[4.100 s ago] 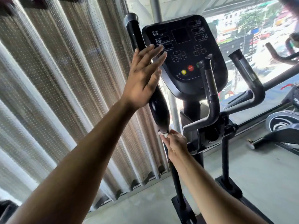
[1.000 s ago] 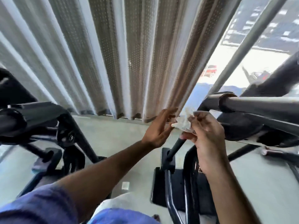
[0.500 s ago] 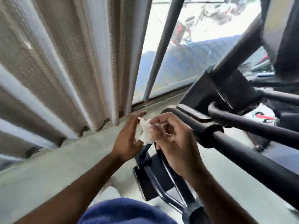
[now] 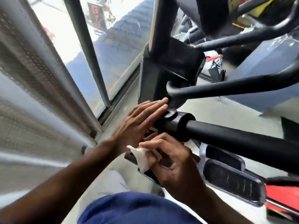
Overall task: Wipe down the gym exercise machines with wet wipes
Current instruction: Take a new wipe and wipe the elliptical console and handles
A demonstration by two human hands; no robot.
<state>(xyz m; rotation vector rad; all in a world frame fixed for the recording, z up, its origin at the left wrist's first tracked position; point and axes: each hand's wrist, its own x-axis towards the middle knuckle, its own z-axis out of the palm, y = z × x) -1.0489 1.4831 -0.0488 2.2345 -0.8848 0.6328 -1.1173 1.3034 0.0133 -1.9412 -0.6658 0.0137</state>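
A crumpled white wet wipe sits pinched in my right hand, low in the middle of the view and just below the thick black bar of the exercise machine. My left hand is stretched out flat, fingers straight, with the fingertips touching the black joint where that bar meets the machine's upright post. The two hands are close together, the left just above the right.
A perforated curtain fills the left side, with a window and its dark frame post behind it. A black foot pedal lies at lower right beside a red part. More machine arms cross the upper right. Grey concrete floor below.
The view has swung right and closer to the machine's joint. My left hand has let go of the wipe and reached up to the joint; my right hand keeps the wipe, now lower.
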